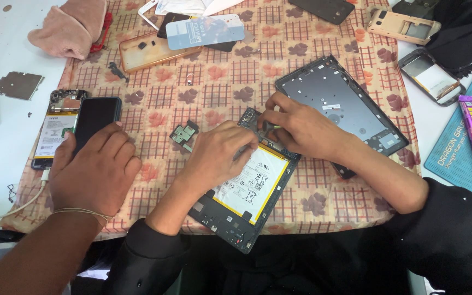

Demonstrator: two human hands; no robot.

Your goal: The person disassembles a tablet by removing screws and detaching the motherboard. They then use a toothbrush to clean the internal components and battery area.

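Note:
An opened tablet lies on the checked cloth in front of me, its white and yellow battery showing. My left hand presses down on the tablet's upper left part, fingers bent over the battery's edge. My right hand pinches a small thin tool at the tablet's top corner, where the circuit board is. The tablet's grey back cover lies just behind my right hand, inside face up.
A co-worker's hand with a thread bracelet rests on a black phone at the left, beside an opened phone. A small circuit board, an orange case, a pink cloth, phone frames and a blue mat surround the work.

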